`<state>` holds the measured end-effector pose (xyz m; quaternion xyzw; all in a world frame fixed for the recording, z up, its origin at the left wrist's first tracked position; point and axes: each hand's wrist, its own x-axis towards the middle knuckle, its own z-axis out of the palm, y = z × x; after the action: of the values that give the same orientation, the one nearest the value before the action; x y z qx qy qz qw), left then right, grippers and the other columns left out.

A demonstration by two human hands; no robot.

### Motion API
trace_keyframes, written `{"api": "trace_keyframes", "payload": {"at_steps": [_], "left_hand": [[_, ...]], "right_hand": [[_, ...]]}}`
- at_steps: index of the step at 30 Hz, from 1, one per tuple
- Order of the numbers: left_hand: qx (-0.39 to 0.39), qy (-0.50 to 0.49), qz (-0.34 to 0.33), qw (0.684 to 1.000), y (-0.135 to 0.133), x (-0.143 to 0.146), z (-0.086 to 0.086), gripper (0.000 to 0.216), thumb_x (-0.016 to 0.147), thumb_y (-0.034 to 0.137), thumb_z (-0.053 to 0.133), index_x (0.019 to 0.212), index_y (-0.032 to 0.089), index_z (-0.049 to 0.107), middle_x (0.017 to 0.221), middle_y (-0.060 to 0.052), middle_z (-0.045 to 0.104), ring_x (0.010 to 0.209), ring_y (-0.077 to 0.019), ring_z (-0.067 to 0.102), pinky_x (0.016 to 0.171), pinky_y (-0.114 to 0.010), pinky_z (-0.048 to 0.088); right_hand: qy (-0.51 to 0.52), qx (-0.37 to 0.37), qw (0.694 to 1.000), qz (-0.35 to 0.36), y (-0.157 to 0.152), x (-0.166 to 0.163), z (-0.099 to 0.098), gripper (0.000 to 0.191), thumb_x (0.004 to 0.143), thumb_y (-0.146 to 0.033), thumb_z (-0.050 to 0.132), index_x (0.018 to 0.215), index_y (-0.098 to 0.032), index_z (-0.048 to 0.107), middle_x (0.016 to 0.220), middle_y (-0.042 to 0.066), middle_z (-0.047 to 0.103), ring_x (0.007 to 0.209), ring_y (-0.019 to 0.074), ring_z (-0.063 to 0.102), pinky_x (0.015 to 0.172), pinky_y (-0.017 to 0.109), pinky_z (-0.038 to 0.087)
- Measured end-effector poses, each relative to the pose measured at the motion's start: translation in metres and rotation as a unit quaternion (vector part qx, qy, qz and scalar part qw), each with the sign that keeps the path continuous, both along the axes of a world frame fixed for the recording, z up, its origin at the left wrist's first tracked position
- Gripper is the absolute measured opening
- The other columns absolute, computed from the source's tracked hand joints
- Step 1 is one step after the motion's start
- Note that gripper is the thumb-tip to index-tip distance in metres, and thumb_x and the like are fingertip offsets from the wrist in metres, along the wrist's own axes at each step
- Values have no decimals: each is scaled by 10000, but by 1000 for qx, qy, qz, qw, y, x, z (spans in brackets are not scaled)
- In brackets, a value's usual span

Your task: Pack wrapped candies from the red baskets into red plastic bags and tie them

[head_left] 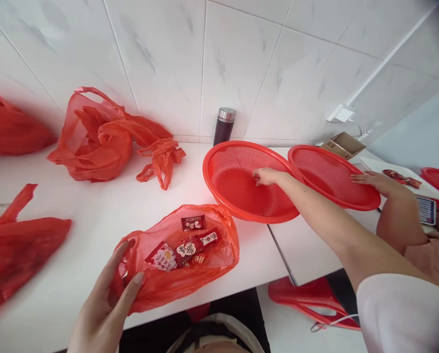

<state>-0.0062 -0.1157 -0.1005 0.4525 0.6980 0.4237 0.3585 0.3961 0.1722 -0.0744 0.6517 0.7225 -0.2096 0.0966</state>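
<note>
My left hand [107,299] grips the near-left edge of an open red plastic bag [156,289], thumb on the outside and fingers partly hidden by the film. Inside the bag lie several small snack packets [188,250], dark red and pink-and-white. My right hand [265,176] reaches into a red plastic basket [237,191] with perforated sides. Its fingers are curled together above the basket floor; whatever they hold, if anything, is too small to make out. The basket stands just beyond the bag, to its right.
Another person's hand [374,181] rests on a second red basket [325,171] at right. Behind stand a dark thermos [223,126] and a cardboard box [342,145]. Other red bags [94,142] lie at left. A red stool [307,299] is below the table edge.
</note>
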Motion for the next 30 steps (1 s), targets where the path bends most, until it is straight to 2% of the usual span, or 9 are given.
{"api": "trace_keyframes", "payload": {"at_steps": [3, 5, 9, 14, 17, 19, 22, 25, 30], "left_hand": [[-4, -4, -2, 1000, -1, -2, -2, 606, 820, 551, 582, 1393, 408, 443, 1497, 56, 431, 1422, -259, 297, 1190, -457, 189], [-4, -8, -4, 1000, -2, -4, -5, 611, 817, 547, 590, 1393, 408, 441, 1503, 52, 424, 1425, -264, 291, 1187, -463, 193], [8, -18, -8, 1000, -2, -3, -3, 606, 820, 526, 599, 1392, 393, 448, 1499, 39, 432, 1421, -270, 300, 1182, -462, 206], [34, -34, -3, 999, -4, 10, 10, 594, 841, 490, 592, 1400, 344, 453, 1491, 36, 445, 1430, -225, 287, 1188, -372, 215], [37, -59, 4, 998, -7, 11, 12, 597, 842, 478, 600, 1401, 336, 449, 1496, 35, 439, 1434, -210, 278, 1186, -364, 220], [39, -54, 3, 998, -8, 9, 10, 600, 839, 472, 608, 1402, 337, 446, 1495, 32, 440, 1431, -210, 284, 1189, -376, 209], [45, -39, 6, 998, -11, 7, 7, 589, 843, 461, 610, 1397, 342, 450, 1493, 33, 443, 1433, -204, 281, 1192, -376, 200], [55, -46, 5, 997, -12, 6, 5, 593, 848, 449, 608, 1407, 347, 435, 1487, 24, 452, 1430, -214, 287, 1186, -393, 223], [54, -34, 15, 998, -11, 10, 1, 605, 851, 417, 614, 1420, 348, 423, 1509, 23, 423, 1433, -223, 281, 1161, -381, 286]], "right_hand": [[54, -31, 998, -1, -8, -3, 12, 206, 794, -250, 671, 989, -188, 699, 1027, 112, 702, 962, 254, 670, 852, 382, 526], [163, -64, 984, 5, -20, -9, 26, 238, 868, -275, 586, 1077, -189, 662, 1072, 103, 696, 944, 201, 680, 845, 341, 545], [415, -146, 898, 28, -56, -34, 60, 298, 861, -303, 624, 1124, -164, 633, 1071, 105, 691, 948, 183, 679, 867, 351, 558], [486, -116, 864, 58, -118, -85, 79, 309, 887, -300, 602, 1173, -183, 611, 1037, 83, 698, 864, 176, 699, 760, 319, 588], [474, -37, 878, 49, -160, -114, 68, 394, 939, -299, 503, 1329, -237, 486, 1118, 88, 677, 856, 184, 702, 711, 339, 592], [422, 76, 901, 55, -185, -127, 56, 438, 952, -285, 470, 1386, -274, 421, 1206, 83, 644, 943, 194, 678, 792, 382, 575], [355, 203, 910, 73, -213, -136, 40, 340, 945, -256, 475, 1280, -285, 532, 1182, 55, 645, 1013, 202, 636, 900, 411, 527], [333, 233, 912, 61, -230, -133, 27, 228, 933, -256, 503, 1124, -266, 628, 1050, 55, 659, 970, 209, 624, 886, 396, 525], [277, 262, 924, -22, -249, -121, -7, 250, 915, -303, 532, 1136, -258, 639, 1028, 71, 614, 924, 214, 611, 830, 391, 539]]}}
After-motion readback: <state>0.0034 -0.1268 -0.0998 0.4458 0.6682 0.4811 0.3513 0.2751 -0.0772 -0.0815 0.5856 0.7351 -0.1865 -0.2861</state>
